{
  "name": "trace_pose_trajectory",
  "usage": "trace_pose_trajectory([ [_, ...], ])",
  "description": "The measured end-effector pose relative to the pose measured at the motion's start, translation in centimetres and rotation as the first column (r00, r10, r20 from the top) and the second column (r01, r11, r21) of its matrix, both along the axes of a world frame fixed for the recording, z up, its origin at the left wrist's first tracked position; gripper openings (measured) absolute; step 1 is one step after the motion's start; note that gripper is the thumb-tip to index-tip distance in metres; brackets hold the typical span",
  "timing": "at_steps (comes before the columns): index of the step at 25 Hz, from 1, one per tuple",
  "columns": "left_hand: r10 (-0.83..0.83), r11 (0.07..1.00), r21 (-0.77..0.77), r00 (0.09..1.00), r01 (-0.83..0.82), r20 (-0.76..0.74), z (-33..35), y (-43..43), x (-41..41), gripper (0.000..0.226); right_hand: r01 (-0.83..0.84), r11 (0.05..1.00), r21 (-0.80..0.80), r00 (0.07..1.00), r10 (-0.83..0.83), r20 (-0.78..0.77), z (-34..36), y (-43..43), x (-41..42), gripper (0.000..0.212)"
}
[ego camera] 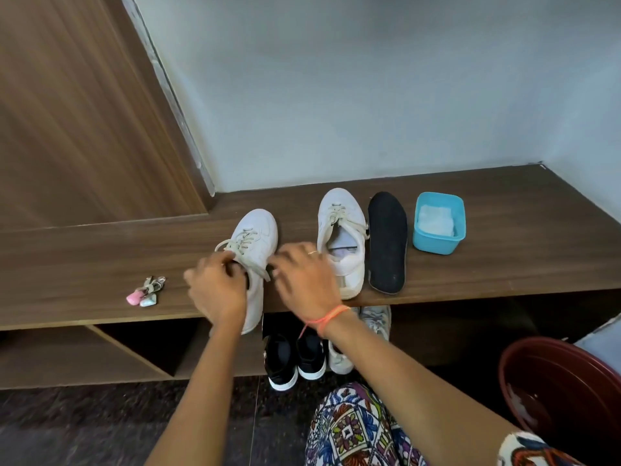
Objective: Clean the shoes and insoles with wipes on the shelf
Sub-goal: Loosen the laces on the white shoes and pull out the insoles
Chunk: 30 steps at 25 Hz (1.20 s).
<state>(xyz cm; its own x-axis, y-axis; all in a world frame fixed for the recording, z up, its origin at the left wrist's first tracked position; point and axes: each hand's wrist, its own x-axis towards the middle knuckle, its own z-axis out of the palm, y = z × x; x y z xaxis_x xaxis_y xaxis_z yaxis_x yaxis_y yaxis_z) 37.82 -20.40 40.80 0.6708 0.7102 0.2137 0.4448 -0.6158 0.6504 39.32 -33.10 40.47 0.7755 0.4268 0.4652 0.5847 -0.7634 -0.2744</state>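
Observation:
Two white sneakers stand on the wooden shelf (100,257). The left sneaker (257,240) hangs with its heel over the front edge. My left hand (218,287) grips its collar on the left side, and my right hand (302,280) grips the collar on the right, fingers curled into the opening. The right sneaker (342,237) stands untouched beside a black insole (387,242) lying flat. A blue tub (439,222) with white wipes sits at the far right.
A key bunch with pink and pale blue charms (146,292) lies on the shelf at the left. Under the shelf stand a black pair of shoes (294,359) and light shoes (374,322). A dark red basin (561,388) sits on the floor at the right.

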Motion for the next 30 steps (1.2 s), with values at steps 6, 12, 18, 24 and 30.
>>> trace_pose_trajectory([
  [6,-0.002,0.943,-0.33,0.991,-0.044,-0.137,-0.7,2.5,-0.3,0.029,-0.133,0.974,-0.186,0.943,0.067,-0.326,-0.2,3.7,-0.2,0.042],
  [12,-0.18,0.92,-0.381,0.965,0.095,-0.193,-0.2,-1.9,0.2,0.015,0.095,0.971,-0.222,0.944,-0.158,-0.289,0.7,-1.3,2.0,0.044],
  [18,-0.178,0.955,-0.272,0.96,0.116,-0.215,0.5,-3.4,1.0,0.028,0.204,0.978,0.029,0.914,-0.18,-0.364,2.1,-0.1,5.2,0.03],
  [24,-0.194,0.965,-0.215,0.963,0.153,-0.187,0.3,-3.8,0.7,0.032,0.313,0.945,0.093,0.675,-0.153,-0.722,2.5,2.5,9.8,0.048],
  [30,-0.208,0.97,-0.176,0.951,0.17,-0.227,0.2,-3.8,0.8,0.033,0.273,0.947,0.172,0.673,-0.06,-0.737,3.2,3.2,10.4,0.026],
])
